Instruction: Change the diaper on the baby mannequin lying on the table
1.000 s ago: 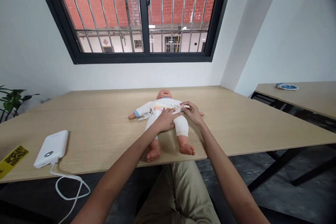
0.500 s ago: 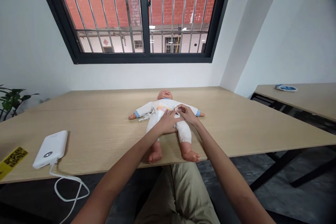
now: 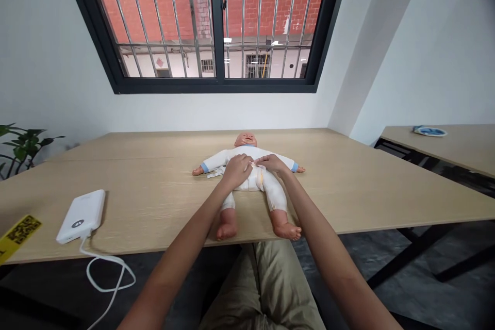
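Note:
A baby doll [image 3: 276, 195] lies on its back on the table, head away from me and feet at the near edge. It wears a white suit with blue cuffs, and a white diaper [image 3: 253, 182] with an orange mark is round its hips. At the left of the waist, my left hand [image 3: 236, 170] is closed with curled fingers on the diaper's upper edge. My right hand [image 3: 273, 163] meets it from the right, fingers pressed together on the same edge. The fingertips nearly touch and hide part of the waistband.
On the wooden table [image 3: 154, 180], a white power bank [image 3: 82, 216] lies at the left, its white cable [image 3: 112, 258] hanging over the edge. A yellow tag [image 3: 17, 237] is further left, near a plant [image 3: 25, 147]. Another table at the right bears a blue and white item [image 3: 430, 131].
My left hand has moved up and left from the diaper's front to the waist, uncovering the diaper between the legs. My right hand's fingers now lie lower and flatter. The view has shifted slightly.

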